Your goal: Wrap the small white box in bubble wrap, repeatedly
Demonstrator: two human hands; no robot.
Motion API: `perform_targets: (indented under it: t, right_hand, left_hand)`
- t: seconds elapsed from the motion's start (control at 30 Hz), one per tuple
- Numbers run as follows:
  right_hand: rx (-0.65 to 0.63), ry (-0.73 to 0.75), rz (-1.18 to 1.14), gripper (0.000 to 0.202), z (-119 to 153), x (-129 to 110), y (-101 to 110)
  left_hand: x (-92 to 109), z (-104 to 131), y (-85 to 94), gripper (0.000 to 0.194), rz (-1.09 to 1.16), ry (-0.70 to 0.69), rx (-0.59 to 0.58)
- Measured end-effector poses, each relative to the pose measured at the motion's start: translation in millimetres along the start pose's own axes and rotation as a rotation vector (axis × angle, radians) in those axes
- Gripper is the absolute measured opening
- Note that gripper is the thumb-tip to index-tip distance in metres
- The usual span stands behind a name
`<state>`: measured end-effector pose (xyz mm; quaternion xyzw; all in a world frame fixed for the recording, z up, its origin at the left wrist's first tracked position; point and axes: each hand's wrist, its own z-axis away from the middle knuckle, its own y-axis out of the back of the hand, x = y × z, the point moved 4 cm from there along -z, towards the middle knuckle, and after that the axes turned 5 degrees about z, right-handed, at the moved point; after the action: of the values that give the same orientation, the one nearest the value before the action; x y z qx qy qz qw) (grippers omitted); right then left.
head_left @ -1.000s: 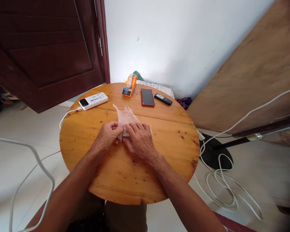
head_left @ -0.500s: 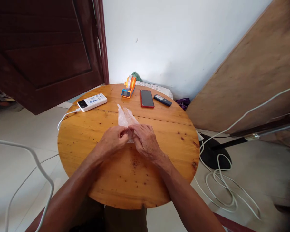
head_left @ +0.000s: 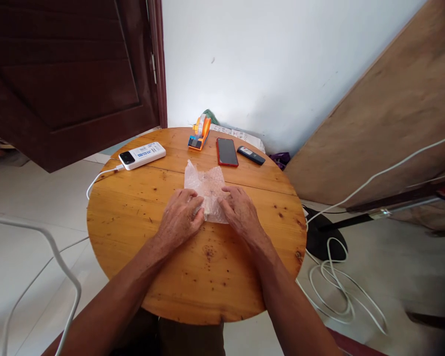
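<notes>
A crumpled piece of clear bubble wrap [head_left: 211,180] lies spread on the round wooden table [head_left: 207,287]. My left hand [head_left: 181,212] rests on its left edge, fingers apart, with the fingertips touching the plastic. On the right edge lies my right hand [head_left: 241,210], its fingers also apart and touching the sheet. Something small and pale seems to show through the wrap between the hands, too unclear to name.
Toward the back of the table are a white power bank [head_left: 144,155] with a cable, an orange tape dispenser [head_left: 200,132], a red-edged phone [head_left: 227,152] and a dark remote [head_left: 251,155]. A black stand base [head_left: 324,235] and coiled cable are on the floor at right.
My hands have moved apart from their pinch at the middle, and their fingers have opened. The bubble wrap now lies wider and flatter between them.
</notes>
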<state>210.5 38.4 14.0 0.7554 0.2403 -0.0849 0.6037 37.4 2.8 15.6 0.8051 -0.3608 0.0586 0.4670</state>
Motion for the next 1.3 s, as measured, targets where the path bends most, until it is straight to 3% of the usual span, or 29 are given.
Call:
perform_targets:
  t: [0.2,0.33,0.53,0.8,1.1,1.3]
  right_hand:
    - [-0.081,-0.17,-0.076,0.036,-1,14,6]
    - [-0.162,-0.258,-0.078,0.049,-3,18,9]
    - [-0.158,-0.188,-0.045,0.061,-1,14,-1]
    - [-0.057,-0.102,-0.101,0.053,1,8,-4]
    - [-0.002,-0.123,-0.453,0.049,-1,4,-5]
    - [-0.09,-0.19,-0.757,0.047,-1,3,-13]
  left_hand:
    - [-1,0,-1.8,0.021,0.062,-0.01,-0.02]
    - [-2,0,-3.2,0.022,0.073,-0.019,-0.019]
    - [-5,-1,-5.4,0.027,0.173,0.01,-0.066]
    - [-6,-2,-5.4,0.03,0.176,0.039,-0.107]
    - [-4,-3,-5.7,0.03,0.132,0.023,-0.108]
    - [-4,-2,-4.9,0.028,0.07,0.011,-0.08]
